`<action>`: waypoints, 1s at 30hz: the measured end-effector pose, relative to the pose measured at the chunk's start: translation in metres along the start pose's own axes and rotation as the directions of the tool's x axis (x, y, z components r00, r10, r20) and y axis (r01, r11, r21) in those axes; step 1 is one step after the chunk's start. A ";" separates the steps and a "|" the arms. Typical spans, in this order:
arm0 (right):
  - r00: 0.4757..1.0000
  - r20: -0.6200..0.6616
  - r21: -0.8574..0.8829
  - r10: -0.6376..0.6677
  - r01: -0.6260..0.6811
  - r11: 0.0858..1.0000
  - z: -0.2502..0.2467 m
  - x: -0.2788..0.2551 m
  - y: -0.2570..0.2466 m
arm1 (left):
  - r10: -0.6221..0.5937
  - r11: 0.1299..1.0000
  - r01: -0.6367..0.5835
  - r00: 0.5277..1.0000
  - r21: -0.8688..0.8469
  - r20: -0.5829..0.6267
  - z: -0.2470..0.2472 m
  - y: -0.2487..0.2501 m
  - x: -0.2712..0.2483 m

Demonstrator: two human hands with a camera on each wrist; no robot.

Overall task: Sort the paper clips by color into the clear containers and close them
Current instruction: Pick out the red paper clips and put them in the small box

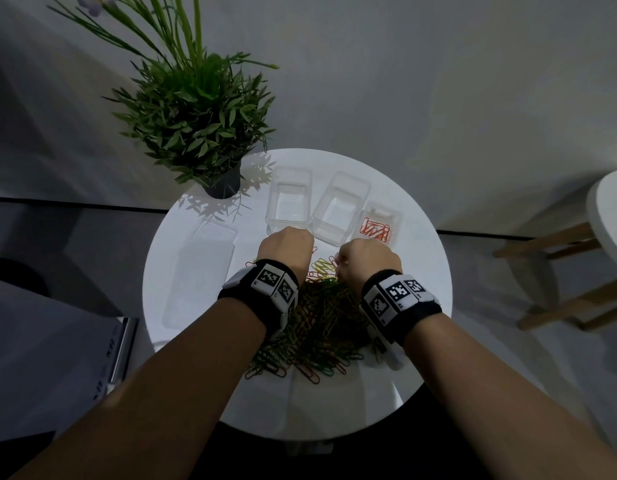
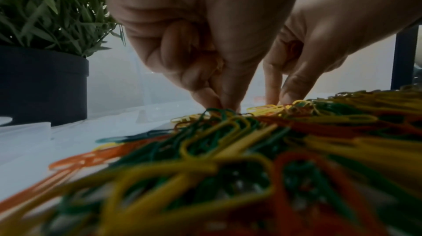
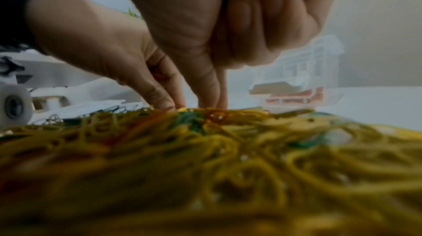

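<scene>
- Paper clips: a mixed heap of yellow, green and orange clips lies on the near half of the round white counter, between the two forearms.
- Left hand: lowered at the far edge of the heap, outer fingers curled into the palm; in the left wrist view the thumb and fingertips meet at the clips. Whether a clip is pinched cannot be told.
- Right hand: just beside the left hand, outer fingers folded in, thumb and forefinger pointing down onto the yellow clips at the heap's far edge. A grip on a clip cannot be confirmed.
- Clear containers: two open ones, the left container and the middle container, stand side by side beyond the hands.
- Small container: right of those two, holds orange clips.
- Flat clear lid: lies on the counter's left side.
- Potted plant: stands at the far left edge.
</scene>
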State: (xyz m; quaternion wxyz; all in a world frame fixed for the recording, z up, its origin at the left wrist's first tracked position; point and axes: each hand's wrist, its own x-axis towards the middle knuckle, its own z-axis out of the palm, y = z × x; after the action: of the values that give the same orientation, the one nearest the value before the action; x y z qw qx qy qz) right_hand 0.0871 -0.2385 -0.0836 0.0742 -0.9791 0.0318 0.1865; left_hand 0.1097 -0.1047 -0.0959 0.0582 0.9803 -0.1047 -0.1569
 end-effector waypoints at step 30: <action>0.986 0.168 0.014 -0.022 0.020 1.000 0.011 0.004 -0.008 | 0.115 0.989 -0.121 0.990 0.080 0.083 -0.003 -0.001 -0.009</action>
State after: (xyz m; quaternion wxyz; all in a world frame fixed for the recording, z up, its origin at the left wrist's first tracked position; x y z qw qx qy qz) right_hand 0.0877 -0.2292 -0.0941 0.0846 -0.9597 0.0162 0.2674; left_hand 0.1024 -0.1014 -0.0905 0.0214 0.9671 -0.1713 -0.1866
